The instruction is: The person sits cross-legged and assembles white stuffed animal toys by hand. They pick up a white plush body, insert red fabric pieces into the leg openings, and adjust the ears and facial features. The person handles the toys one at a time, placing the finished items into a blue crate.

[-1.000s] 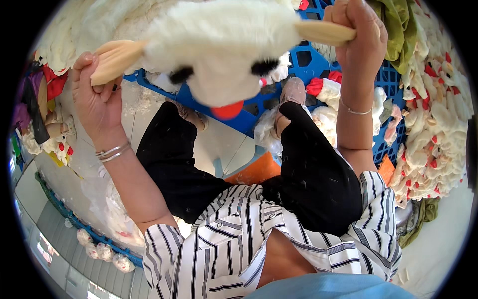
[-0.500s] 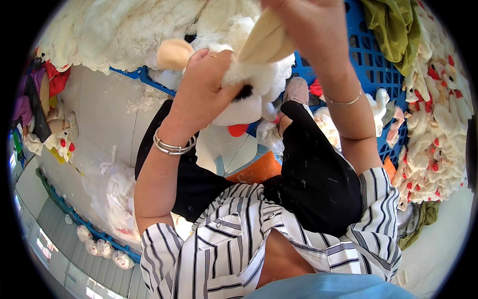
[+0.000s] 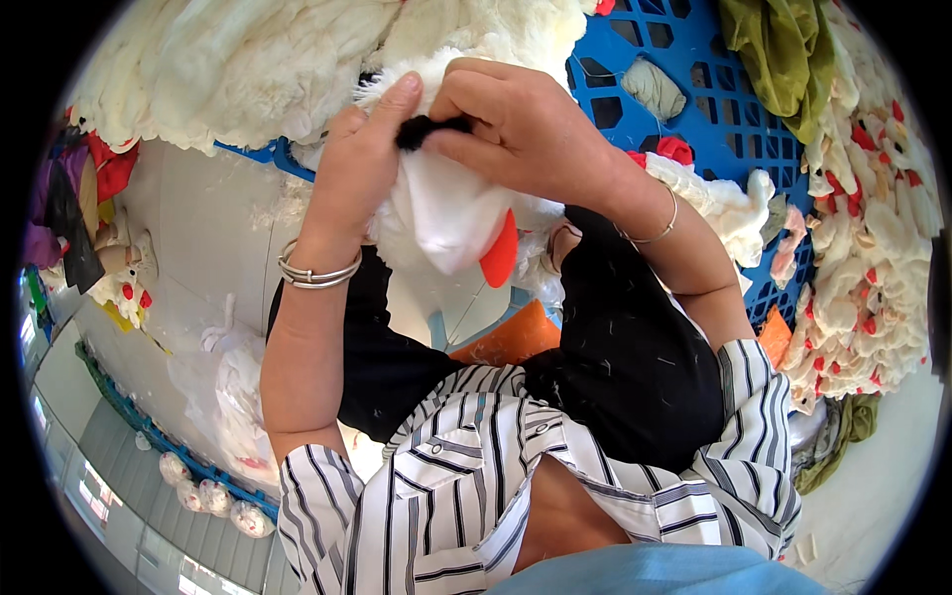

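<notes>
A broad heap of cream-white furry fabric (image 3: 248,69) lies at eleven o'clock, small cream plush pieces with red parts (image 3: 853,307) pile up at three, and a blue perforated plastic panel (image 3: 714,134) sits at one. At twelve, a white plush animal head (image 3: 446,218) is held up: the left hand (image 3: 349,171) grips its ten o'clock side, and the right hand (image 3: 535,124) pinches a furry black tuft (image 3: 415,133). A flat red flap (image 3: 499,256) juts out at the head's five o'clock.

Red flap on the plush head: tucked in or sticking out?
Sticking out: the red flap projects past the edge of the white plush head, with neither the left hand nor the right hand covering it.
</notes>
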The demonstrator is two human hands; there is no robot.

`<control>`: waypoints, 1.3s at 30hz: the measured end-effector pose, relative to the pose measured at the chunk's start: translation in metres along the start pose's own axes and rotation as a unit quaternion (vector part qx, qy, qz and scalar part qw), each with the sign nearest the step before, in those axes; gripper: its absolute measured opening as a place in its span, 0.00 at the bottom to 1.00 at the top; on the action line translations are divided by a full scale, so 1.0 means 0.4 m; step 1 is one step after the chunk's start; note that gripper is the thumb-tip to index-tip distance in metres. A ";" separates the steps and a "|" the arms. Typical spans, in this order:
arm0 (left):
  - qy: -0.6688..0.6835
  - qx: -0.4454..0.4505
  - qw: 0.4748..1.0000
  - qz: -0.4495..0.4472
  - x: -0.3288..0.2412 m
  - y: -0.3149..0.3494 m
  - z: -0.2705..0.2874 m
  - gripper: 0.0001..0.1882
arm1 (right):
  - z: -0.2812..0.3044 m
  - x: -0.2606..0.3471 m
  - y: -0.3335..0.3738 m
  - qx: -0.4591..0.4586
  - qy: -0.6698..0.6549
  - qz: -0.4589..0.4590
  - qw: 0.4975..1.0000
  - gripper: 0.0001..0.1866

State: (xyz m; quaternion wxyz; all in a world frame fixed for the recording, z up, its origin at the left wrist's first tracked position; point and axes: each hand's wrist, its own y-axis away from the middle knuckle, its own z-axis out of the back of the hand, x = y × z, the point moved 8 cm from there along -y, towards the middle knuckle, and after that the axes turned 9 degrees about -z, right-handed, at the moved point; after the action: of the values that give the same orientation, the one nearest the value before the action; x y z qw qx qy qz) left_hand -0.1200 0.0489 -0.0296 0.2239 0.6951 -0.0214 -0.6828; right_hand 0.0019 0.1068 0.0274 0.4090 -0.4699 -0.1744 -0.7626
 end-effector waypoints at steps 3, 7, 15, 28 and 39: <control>-0.014 0.072 0.996 -0.046 -0.022 0.008 -0.013 0.18 | 0.044 -0.001 0.008 -0.047 -0.057 0.013 0.997 0.09; -0.004 0.237 0.971 -0.018 -0.086 0.071 -0.072 0.17 | 0.158 -0.039 0.002 -0.102 -0.150 -0.047 0.982 0.13; 0.073 0.063 0.995 0.009 -0.029 0.025 -0.010 0.18 | 0.156 0.059 0.029 -0.108 -0.057 0.067 0.990 0.07; 0.145 0.007 0.987 -0.061 -0.058 0.043 -0.018 0.18 | 0.133 -0.048 0.038 -0.106 -0.164 -0.135 0.971 0.15; 0.149 -0.004 0.981 -0.122 -0.082 0.046 0.021 0.17 | -0.001 -0.247 0.087 0.168 -0.166 -0.314 0.919 0.25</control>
State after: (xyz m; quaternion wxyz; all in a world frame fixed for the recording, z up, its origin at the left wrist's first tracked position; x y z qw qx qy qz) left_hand -0.1250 0.0409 0.0078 0.1428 0.7857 0.1001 -0.5936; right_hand 0.0511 0.1310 -0.0619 0.1863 -0.4355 -0.5042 -0.7221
